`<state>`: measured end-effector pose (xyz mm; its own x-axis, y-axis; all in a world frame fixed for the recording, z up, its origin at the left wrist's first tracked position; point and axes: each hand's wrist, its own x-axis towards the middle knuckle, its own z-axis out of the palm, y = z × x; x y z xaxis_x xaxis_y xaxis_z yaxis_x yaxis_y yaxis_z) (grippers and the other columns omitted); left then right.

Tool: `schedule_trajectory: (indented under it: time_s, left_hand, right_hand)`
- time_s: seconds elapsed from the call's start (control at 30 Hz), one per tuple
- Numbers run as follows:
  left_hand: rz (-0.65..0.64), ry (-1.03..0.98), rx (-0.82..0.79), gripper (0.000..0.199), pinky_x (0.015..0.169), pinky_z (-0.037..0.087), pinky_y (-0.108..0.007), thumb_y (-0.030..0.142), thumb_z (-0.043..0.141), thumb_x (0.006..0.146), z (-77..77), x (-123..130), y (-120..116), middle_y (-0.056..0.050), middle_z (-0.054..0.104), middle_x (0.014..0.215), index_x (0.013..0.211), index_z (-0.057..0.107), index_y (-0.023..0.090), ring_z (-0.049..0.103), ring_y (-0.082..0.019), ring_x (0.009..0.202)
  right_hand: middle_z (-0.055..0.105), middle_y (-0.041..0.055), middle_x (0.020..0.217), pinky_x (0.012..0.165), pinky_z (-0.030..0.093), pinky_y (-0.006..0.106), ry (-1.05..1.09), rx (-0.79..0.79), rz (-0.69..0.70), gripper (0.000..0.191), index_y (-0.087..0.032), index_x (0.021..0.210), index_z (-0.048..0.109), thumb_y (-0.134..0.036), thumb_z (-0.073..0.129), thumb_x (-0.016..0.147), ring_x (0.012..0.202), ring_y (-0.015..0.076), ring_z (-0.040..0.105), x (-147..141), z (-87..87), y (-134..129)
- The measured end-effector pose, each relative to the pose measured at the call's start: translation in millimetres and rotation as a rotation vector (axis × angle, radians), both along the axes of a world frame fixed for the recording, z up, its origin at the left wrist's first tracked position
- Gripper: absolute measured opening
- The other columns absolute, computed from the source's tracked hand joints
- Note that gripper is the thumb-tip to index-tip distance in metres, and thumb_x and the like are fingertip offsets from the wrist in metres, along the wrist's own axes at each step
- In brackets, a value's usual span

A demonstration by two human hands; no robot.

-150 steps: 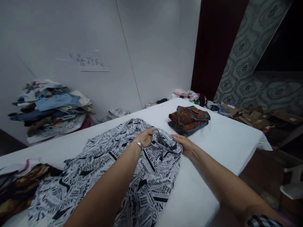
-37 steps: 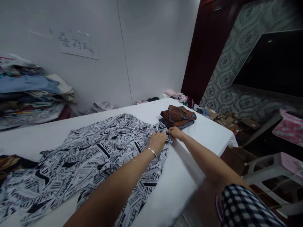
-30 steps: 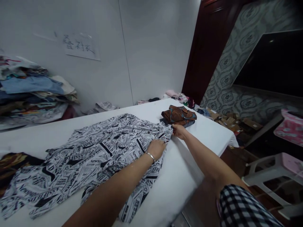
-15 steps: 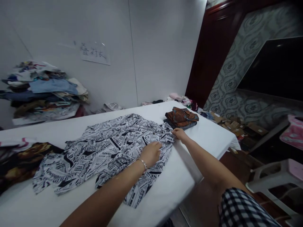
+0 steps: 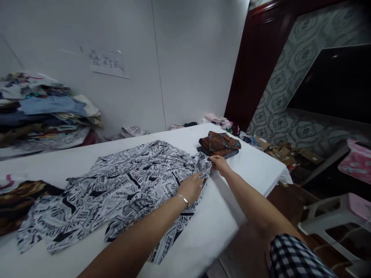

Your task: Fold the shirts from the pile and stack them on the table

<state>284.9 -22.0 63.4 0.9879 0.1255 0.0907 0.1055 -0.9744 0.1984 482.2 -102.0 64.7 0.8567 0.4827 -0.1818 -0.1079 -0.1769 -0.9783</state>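
Had the shirt [image 5: 139,181] loosely spread on the counter [image 5: 255,170], stretched lengthwise leftward from the right hand [image 5: 220,164], pinched narrow on the shirt's right-end edge, with the left hand [image 5: 191,188] nearer the middle, part-curled on top, too unclear to call gripping or resting.

Clothes workroom by the look of it; private home or business premises, cannot tell.
Evidence: large white-covered table [image 5: 252,166] with a printed shirt [image 5: 139,175] spread across it and folded brown garments [image 5: 220,143] near that. Tall clothes pile [image 5: 53,110] against a plain grey wall [image 5: 191,61]; smaller heap [image 5: 222,121] of clothes by the table's far end. Handwritten paper sign [image 5: 108,65] fixed to the same wall. Cartons [image 5: 308,156] lie jumbled low down, beyond the table. Fittings read more like a living room: patterned wallpaper [image 5: 279,102], big dark screen [image 5: 333,87], dark red door or panel [image 5: 255,58], plastic stool [image 5: 343,208] at right.
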Motion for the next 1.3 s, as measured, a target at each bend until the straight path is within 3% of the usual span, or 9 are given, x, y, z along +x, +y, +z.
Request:
schedule_trajectory:
  time_s: [0.17, 0.27, 0.43, 0.57, 0.73, 0.9, 1.1, 1.2, 1.3]
  left_hand:
    - [0.157, -0.061, -0.048, 0.034, 0.096, 0.047, -0.038, 0.032, 0.044, 0.091, 1.0, -71, 33, -0.008, 0.056, 0.132, 0.117, 0.061, 0.021, 0.056, -0.023, 0.114]
    - [0.22, -0.089, -0.032, 0.036, 0.098, 0.045, -0.039, 0.037, 0.043, 0.091, -7.9, -115, 44, -0.009, 0.061, 0.125, 0.117, 0.062, 0.02, 0.056, -0.023, 0.113]
    - [0.36, 0.008, 0.013, 0.048, 0.099, 0.042, -0.046, 0.048, 0.045, 0.087, -17.7, -165, 36, -0.012, 0.057, 0.131, 0.124, 0.059, 0.019, 0.051, -0.03, 0.12]
    - [0.349, 0.095, 0.007, 0.05, 0.098, 0.04, -0.047, 0.046, 0.052, 0.083, -14.8, -185, 30, -0.013, 0.057, 0.131, 0.125, 0.057, 0.02, 0.049, -0.031, 0.121]
    - [0.266, 0.179, -0.088, 0.025, 0.083, 0.046, -0.035, 0.013, 0.043, 0.08, 11.3, -206, 21, -0.007, 0.066, 0.1, 0.09, 0.065, 0.02, 0.06, -0.022, 0.097]
    - [0.302, 0.1, -0.241, 0.026, 0.077, 0.051, -0.034, 0.028, 0.039, 0.085, 36.5, -247, 19, -0.004, 0.068, 0.096, 0.091, 0.065, 0.025, 0.063, -0.021, 0.088]
    - [0.373, -0.095, -0.169, 0.039, 0.1, 0.047, -0.046, 0.055, 0.052, 0.08, 13.4, -265, 32, -0.002, 0.065, 0.122, 0.107, 0.067, 0.032, 0.057, -0.027, 0.116]
    - [0.389, -0.137, -0.117, 0.042, 0.1, 0.047, -0.048, 0.057, 0.049, 0.081, 0.1, -259, 33, -0.004, 0.065, 0.122, 0.107, 0.069, 0.029, 0.057, -0.028, 0.116]
    - [0.379, -0.173, -0.079, 0.04, 0.1, 0.048, -0.047, 0.055, 0.05, 0.082, -9.6, -257, 31, -0.004, 0.065, 0.122, 0.105, 0.069, 0.028, 0.057, -0.028, 0.117]
  right_hand:
    - [0.064, 0.0024, 0.073, 0.047, 0.043, 0.02, -0.021, -0.095, 0.029, 0.035, -0.017, 0.093, 0.059, -0.041, 0.072, 0.071, 0.058, 0.0122, 0.055, -18, -15.5, -26]
    - [0.065, 0.0013, 0.076, 0.049, 0.043, 0.02, -0.058, -0.105, 0.021, 0.047, -0.019, 0.096, 0.062, -0.034, 0.082, 0.057, 0.063, 0.0139, 0.057, -27, -24.0, -32]
    - [0.061, -0.0016, 0.067, 0.061, 0.049, 0.022, -0.019, -0.02, -0.012, 0.012, -0.018, 0.073, 0.058, -0.025, 0.068, 0.072, 0.068, 0.0144, 0.059, -27, -20.0, -21]
    - [0.06, -0.0012, 0.064, 0.061, 0.053, 0.028, 0.09, 0.011, -0.018, 0.01, -0.019, 0.077, 0.053, -0.026, 0.057, 0.082, 0.061, 0.013, 0.058, -26, -8.6, -17]
    - [0.063, 0.0031, 0.069, 0.058, 0.055, 0.033, 0.22, -0.005, 0.083, 0.019, -0.017, 0.085, 0.056, -0.035, 0.061, 0.084, 0.059, 0.0151, 0.06, -38, -1.9, -27]
    - [0.066, 0.0071, 0.082, 0.062, 0.056, 0.031, 0.247, 0.001, 0.277, 0.033, -0.017, 0.097, 0.059, -0.048, 0.055, 0.088, 0.067, 0.0169, 0.065, -49, -1.8, -48]
    - [0.065, 0.0041, 0.07, 0.05, 0.051, 0.025, 0.114, -0.158, 0.217, 0.03, -0.015, 0.089, 0.059, -0.044, 0.067, 0.08, 0.054, 0.0136, 0.06, -45, -3.9, -37]
    - [0.057, 0.0002, 0.053, 0.04, 0.042, 0.022, -0.006, -0.273, 0.153, 0.024, -0.013, 0.077, 0.061, -0.033, 0.073, 0.072, 0.042, 0.0121, 0.051, -39, -5.7, -17]
    - [0.055, -0.0032, 0.052, 0.042, 0.041, 0.02, -0.156, -0.322, 0.064, 0.017, -0.014, 0.083, 0.063, -0.019, 0.07, 0.069, 0.045, 0.0114, 0.051, -28, -6.9, -6]
